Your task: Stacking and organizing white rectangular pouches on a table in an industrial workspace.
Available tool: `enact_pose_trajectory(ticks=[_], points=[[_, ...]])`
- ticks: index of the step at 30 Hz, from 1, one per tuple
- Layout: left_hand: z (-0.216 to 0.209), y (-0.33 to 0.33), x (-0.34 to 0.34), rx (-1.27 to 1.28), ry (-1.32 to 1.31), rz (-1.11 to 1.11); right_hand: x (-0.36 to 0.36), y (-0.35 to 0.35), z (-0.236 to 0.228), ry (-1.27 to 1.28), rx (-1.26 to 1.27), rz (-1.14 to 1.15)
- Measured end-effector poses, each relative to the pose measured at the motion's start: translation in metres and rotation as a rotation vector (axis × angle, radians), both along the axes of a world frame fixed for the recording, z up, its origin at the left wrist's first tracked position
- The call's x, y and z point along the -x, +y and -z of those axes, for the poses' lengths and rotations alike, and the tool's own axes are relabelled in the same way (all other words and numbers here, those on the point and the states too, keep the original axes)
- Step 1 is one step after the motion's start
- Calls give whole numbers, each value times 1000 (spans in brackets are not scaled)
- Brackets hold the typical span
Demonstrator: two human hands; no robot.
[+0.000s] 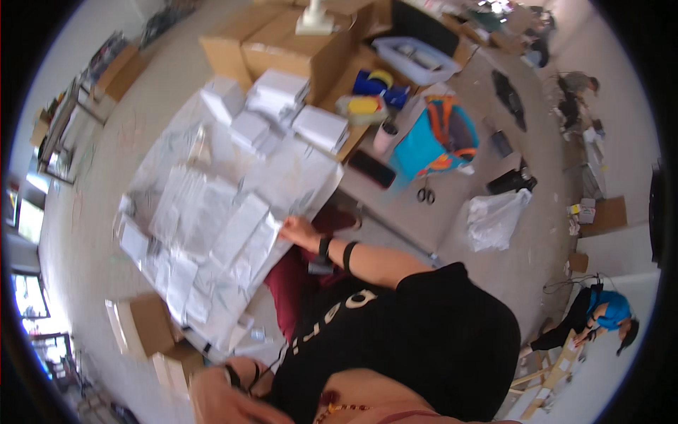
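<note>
My right hand point(300, 232) reaches to the near edge of the table covered by a pale patterned sheet point(148, 180). Its fingertips are closed on the edge of a clear plastic bag point(274, 230) lying flat there. Beside that bag is a long, flat white piece point(240, 225), and farther left spread several more clear plastic bags point(187, 205). Flat white pieces point(182, 279) lie toward the table's left end. My left hand point(229, 403) is low in the picture, off the table and near my body. It is blurred and partly cut off, so its grip cannot be made out.
White boxes point(251, 131) are stacked at the back, before large cardboard boxes point(289, 53). On the right stand a turquoise bag point(424, 145), a dark phone point(371, 169), scissors point(426, 196) and a white plastic bag point(496, 220). Open cartons point(141, 325) sit lower left. Another person point(611, 314) works far right.
</note>
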State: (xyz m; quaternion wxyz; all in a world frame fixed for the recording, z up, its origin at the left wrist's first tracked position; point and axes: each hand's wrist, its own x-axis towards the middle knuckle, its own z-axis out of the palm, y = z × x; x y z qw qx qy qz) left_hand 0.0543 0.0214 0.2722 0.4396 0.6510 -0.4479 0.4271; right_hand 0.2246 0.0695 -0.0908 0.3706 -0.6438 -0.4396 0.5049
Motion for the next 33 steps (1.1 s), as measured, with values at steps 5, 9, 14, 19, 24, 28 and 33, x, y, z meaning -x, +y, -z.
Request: enact_pose_trajectory(ticks=[5, 9, 14, 19, 24, 28, 33], points=[[86, 9, 12, 952, 299, -513, -11, 13, 21, 69, -47, 115], [184, 68, -9, 1237, 964, -1174, 4, 8, 25, 78, -42, 59], [282, 63, -34, 647, 1247, -1575, 5, 1, 26, -46, -130, 117], [312, 59, -55, 341, 1161, -1749, 3, 3, 21, -1, -69, 166], [317, 56, -59, 453, 1194, -1804, 1, 3, 19, -67, -114, 169], [327, 49, -46, 481, 1215, -1882, 2, 5, 28, 162, -36, 85], [344, 51, -50, 636, 1162, -1766, -10, 10, 54, 151, -50, 108]])
